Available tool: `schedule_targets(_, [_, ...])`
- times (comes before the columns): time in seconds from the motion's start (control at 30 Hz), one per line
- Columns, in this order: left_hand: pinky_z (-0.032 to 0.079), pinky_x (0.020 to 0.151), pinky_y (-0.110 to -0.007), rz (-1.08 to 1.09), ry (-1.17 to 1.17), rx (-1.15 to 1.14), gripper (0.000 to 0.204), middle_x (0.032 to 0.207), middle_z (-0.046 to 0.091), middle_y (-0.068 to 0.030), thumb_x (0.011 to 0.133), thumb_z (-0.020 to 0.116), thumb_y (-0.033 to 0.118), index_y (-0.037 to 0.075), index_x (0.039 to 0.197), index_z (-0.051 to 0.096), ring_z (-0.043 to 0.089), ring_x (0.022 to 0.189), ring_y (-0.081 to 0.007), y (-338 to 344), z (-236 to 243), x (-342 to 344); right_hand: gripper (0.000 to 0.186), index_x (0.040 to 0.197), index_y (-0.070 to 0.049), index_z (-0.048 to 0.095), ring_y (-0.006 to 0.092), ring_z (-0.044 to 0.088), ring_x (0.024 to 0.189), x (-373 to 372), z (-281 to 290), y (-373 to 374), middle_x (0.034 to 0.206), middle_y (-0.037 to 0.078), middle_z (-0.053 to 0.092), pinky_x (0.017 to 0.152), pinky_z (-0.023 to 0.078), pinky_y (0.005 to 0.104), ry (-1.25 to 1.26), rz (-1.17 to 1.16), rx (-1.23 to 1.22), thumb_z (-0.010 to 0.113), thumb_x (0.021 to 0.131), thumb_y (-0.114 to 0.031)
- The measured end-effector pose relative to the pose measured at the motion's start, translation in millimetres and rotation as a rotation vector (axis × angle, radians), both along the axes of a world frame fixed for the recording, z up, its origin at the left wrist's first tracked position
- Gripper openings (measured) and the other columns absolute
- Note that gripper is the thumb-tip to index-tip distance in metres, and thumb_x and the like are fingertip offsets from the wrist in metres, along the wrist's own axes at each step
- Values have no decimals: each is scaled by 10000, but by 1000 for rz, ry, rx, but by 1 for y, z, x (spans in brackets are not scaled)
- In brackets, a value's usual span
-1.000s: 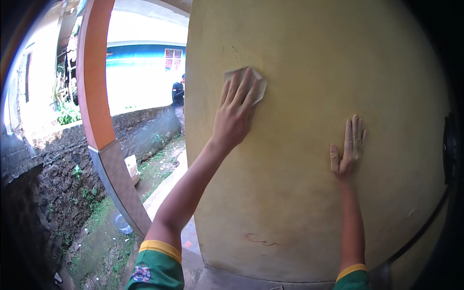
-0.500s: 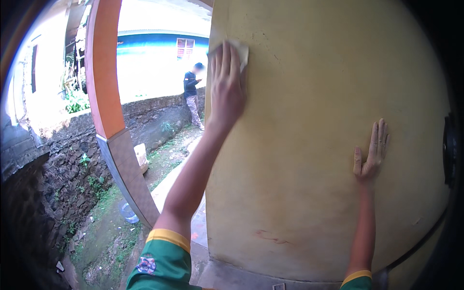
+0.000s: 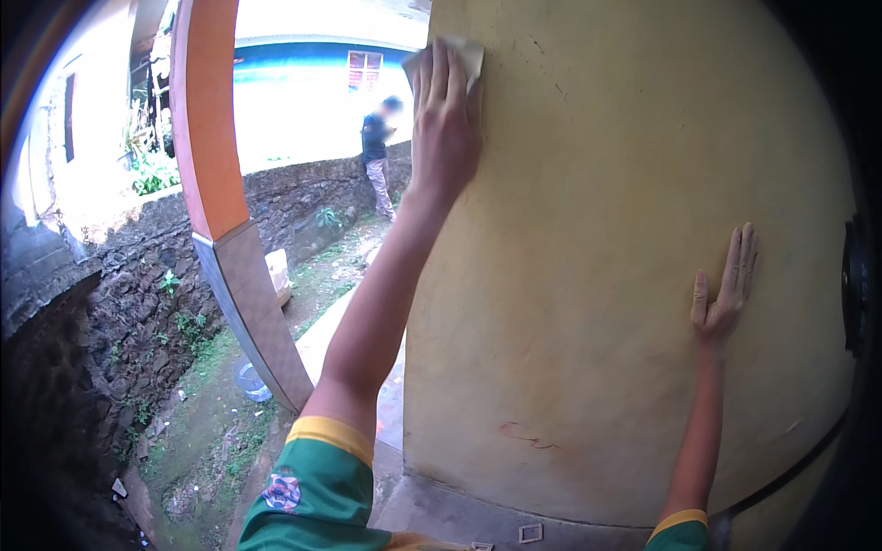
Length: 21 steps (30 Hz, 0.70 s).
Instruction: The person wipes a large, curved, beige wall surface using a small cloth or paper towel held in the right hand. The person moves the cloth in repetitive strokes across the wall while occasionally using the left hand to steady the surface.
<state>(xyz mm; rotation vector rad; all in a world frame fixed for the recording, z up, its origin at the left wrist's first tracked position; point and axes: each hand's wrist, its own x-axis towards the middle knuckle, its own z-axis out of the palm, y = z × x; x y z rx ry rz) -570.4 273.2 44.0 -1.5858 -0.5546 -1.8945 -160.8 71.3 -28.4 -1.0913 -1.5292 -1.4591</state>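
Observation:
My left hand (image 3: 445, 133) is high at the left edge of the yellow wall (image 3: 597, 211), fingers pressed together over a pale, thin sheet (image 3: 469, 60), blurred slightly, that lies under them at the wall's edge. Lower down and to the right, my right hand (image 3: 724, 285) rests flat against the wall with fingers stretched and thumb apart, holding nothing. Dark scuffs mark the upper wall and a reddish scrawl (image 3: 528, 436) shows near its bottom.
An orange pillar (image 3: 209, 119) with a tiled base stands at left, before a stone retaining wall (image 3: 110, 331). Another person (image 3: 375, 147) stands beyond, near a blue-and-white building. A clear plastic container (image 3: 253, 376) lies low left; a dark object (image 3: 853, 285) is at the far right.
My left hand with the sheet has risen up the wall to its left edge. The view has shifted, so pillar and right hand appear further right. My right hand still lies flat.

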Motion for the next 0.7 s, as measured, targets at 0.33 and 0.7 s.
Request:
schedule_targets(0.33, [315,1277,-557,-14,7,-56,492,1620,385,-370,1135,480,176,-149,1504,476,347,1530,-517,-14,-2,-3,737,1655,8,353,402,318,1599,-2,6,0,1726,213,337,1287,235,578,-33,39,10,554,1058,-376])
schedule_targets(0.7, [265,1288,-611,-78,45,-288,531,1658,337,-354,1125,479,157,-140,1558,401,290,1564,-513,-41,-144,12,733,1646,26,360,410,323,1595,1,5,2,1714,226,355,1292,217,575,-12,46,18,559,1055,-359])
